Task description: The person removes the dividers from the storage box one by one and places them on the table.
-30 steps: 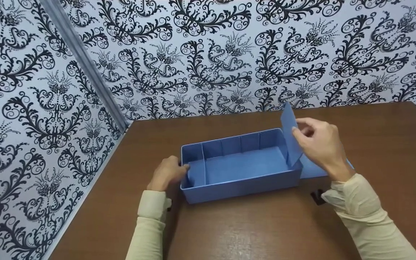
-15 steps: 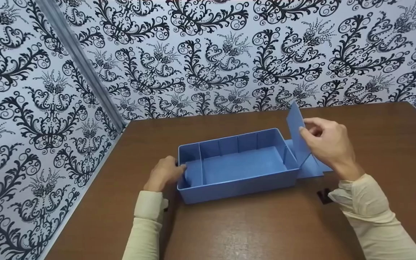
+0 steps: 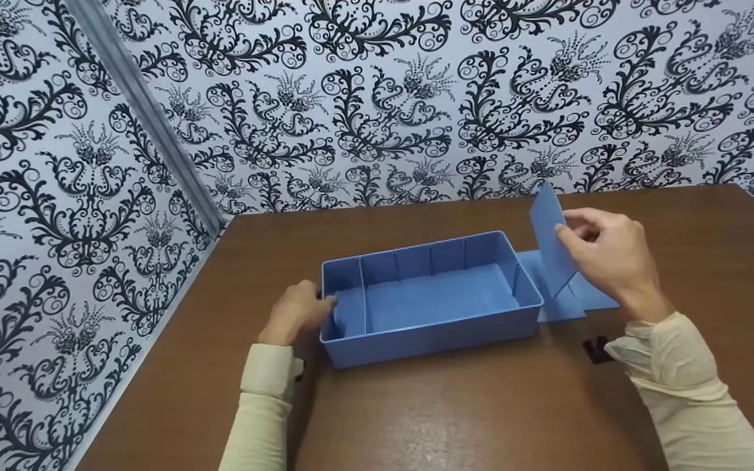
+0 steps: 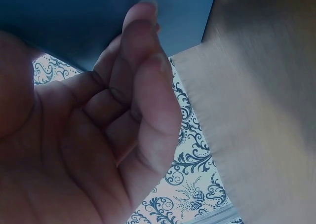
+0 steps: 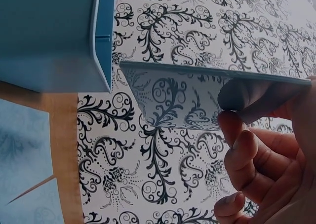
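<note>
A long blue plastic bin [image 3: 439,343] stands on the table, with one upright divider [image 3: 364,304] across its left part. My left hand [image 3: 297,313] holds the bin's left end wall, thumb over the rim; in the left wrist view its curled fingers [image 4: 153,100] lie against the bin's outside. My right hand [image 3: 612,255] pinches a flat blue divider panel [image 3: 552,245] between thumb and fingers, upright and just right of the bin. In the right wrist view the panel [image 5: 173,93] hangs apart from the bin [image 5: 49,41].
More flat blue panels [image 3: 596,296] lie overlapping on the brown table [image 3: 429,418], beside the bin's right end. Patterned walls [image 3: 390,98] enclose the table at the back and left. A small dark item [image 3: 596,350] shows by the right cuff.
My right hand has drawn the divider panel rightward, from over the bin's right end to outside it. The flat panels on the table are more exposed. The left hand keeps its hold.
</note>
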Demonstrator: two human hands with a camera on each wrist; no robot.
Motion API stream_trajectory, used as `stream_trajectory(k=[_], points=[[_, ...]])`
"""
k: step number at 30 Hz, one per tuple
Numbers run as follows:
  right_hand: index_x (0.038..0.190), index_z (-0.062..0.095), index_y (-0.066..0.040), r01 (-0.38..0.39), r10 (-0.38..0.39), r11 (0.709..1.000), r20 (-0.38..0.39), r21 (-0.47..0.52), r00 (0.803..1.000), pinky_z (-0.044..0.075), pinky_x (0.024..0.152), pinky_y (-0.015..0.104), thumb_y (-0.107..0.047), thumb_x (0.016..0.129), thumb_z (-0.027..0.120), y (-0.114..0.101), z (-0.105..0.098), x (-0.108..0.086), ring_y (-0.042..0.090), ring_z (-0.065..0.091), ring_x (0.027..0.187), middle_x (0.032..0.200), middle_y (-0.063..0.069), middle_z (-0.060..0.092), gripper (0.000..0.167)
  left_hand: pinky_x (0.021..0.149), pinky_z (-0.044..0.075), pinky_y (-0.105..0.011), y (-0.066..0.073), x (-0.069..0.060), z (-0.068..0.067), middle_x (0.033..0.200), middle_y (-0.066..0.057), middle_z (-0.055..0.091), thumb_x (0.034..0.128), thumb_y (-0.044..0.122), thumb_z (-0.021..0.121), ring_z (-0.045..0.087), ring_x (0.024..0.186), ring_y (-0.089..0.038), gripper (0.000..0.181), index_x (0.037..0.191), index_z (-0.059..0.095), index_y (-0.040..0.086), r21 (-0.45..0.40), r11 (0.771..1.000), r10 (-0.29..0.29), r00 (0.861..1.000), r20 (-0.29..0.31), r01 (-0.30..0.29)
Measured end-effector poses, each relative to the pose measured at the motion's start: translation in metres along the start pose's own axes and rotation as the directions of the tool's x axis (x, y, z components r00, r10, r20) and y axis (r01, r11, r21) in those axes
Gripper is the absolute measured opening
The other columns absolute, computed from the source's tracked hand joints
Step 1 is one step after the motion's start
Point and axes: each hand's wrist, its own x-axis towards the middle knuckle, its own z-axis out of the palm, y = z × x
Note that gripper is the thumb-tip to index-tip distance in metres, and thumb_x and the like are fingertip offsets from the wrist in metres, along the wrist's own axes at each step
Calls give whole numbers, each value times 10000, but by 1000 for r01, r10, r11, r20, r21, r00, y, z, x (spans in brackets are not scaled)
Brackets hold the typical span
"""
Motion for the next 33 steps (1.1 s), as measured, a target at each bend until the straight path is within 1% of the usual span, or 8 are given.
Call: stream_trajectory(k=[7,12,15,19,22,26,28,33], points=[[1168,703,-10,-4,4,1000,-22,2,1000,397,591,158,-219,936,653,6,-6,2,-1,540,639,805,99,711,317,664,443,-392,0,1,0,897,-107,631,966,317,596,590,789,-256,325,1020,695,13,45,999,28,999,-17,-27],[1192,696,-29,-54,54,998,-13,-21,998,400,599,177,-263,945,641,12,-13,3,6,540,665,823,49,706,345,670,445,-399,-1,1,0,896,-108,634,966,317,597,592,792,-259,322,1019,696,16,44,998,34,999,-15,-33],[1182,701,-28,-56,55,998,-14,-26,998,396,601,179,-268,945,643,17,-16,4,-1,537,665,790,6,690,342,662,442,-395,-1,1,0,883,-107,631,966,319,599,590,785,-259,317,1002,697,19,45,998,37,999,-17,-36],[1160,712,-28,-57,56,998,-24,-20,998,385,589,198,-266,946,646,21,-20,5,25,528,647,752,-8,674,326,633,430,-381,-1,1,-1,859,-107,624,965,315,600,587,765,-259,310,975,693,19,37,999,34,999,-16,-34],[1147,721,-37,-73,73,997,-36,-19,997,379,583,201,-273,945,646,24,-23,6,24,519,637,722,-67,653,320,627,427,-377,-1,0,-1,852,-109,620,966,317,600,586,759,-259,313,970,688,17,35,999,27,1000,-12,-27],[1136,722,-12,-66,65,998,-54,-20,996,375,604,154,-269,939,651,32,-28,8,-57,514,646,676,-228,598,331,641,427,-383,-1,1,-2,861,-110,620,964,323,600,582,766,-259,318,962,687,17,41,999,25,1000,-14,-24],[1134,717,5,-65,64,998,-57,-11,996,375,605,143,-266,940,651,36,-30,8,-82,517,647,666,-276,579,340,648,430,-387,-1,1,-1,868,-111,623,962,321,601,583,771,-261,317,962,689,16,40,999,27,999,-18,-26],[1124,722,-6,-102,102,995,-71,2,992,379,599,149,-282,938,655,43,-34,9,-87,525,636,648,-297,579,340,699,459,-405,0,0,0,914,-113,634,966,310,592,587,808,-265,322,1015,687,7,33,999,28,999,-24,-27]])
